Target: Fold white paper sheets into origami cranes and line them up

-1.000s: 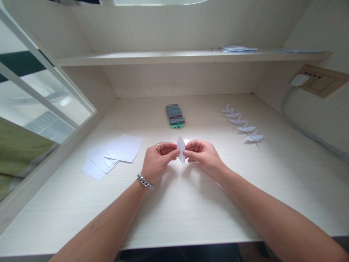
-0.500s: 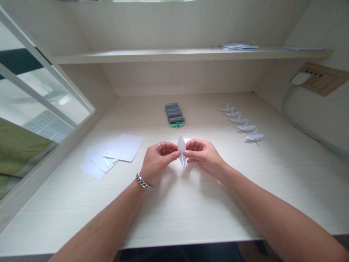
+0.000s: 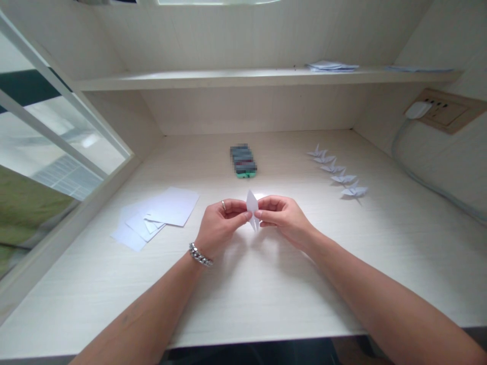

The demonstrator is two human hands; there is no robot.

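Between my two hands, above the middle of the desk, is a small folded white paper [image 3: 251, 203], narrow and pointed at its top, with split points at the bottom. My left hand [image 3: 224, 221] pinches its left edge between thumb and fingers; a ring and a chain bracelet [image 3: 200, 255] show on that side. The right edge is pinched by my right hand [image 3: 281, 215], its thumb on the near face. Off to the right, several folded paper cranes [image 3: 354, 191] lie in a slanting row. Loose white paper sheets [image 3: 173, 205] overlap to the left of my left hand.
Behind my hands lies a dark, pixelated phone-like object [image 3: 244, 161] with a green edge. A shelf [image 3: 190, 81] spans the back, carrying folded papers [image 3: 332, 66]. On the right wall, a plug [image 3: 418, 109] with a grey cable [image 3: 422, 181] sits in a socket. A window is at left.
Both hands keep their pinch on the folded paper, which has turned very slightly. The view has shifted a little; the other things stay where they were.
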